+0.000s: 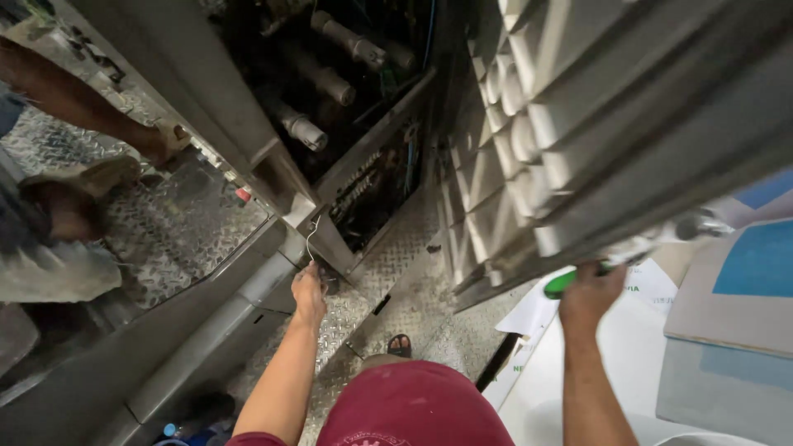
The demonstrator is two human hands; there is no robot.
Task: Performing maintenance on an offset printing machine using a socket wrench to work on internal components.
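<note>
A co-worker's arm (78, 103) reached across the checker-plate floor (178, 227) at far left. My left hand (308, 291) pinched a thin bent wire (312, 235) at the grey cabinet's (239, 124) lower corner (fingers closed on its end). My right hand (591, 291) gripped a green-handled tool (564, 283) under the louvred panel (529, 157).
</note>
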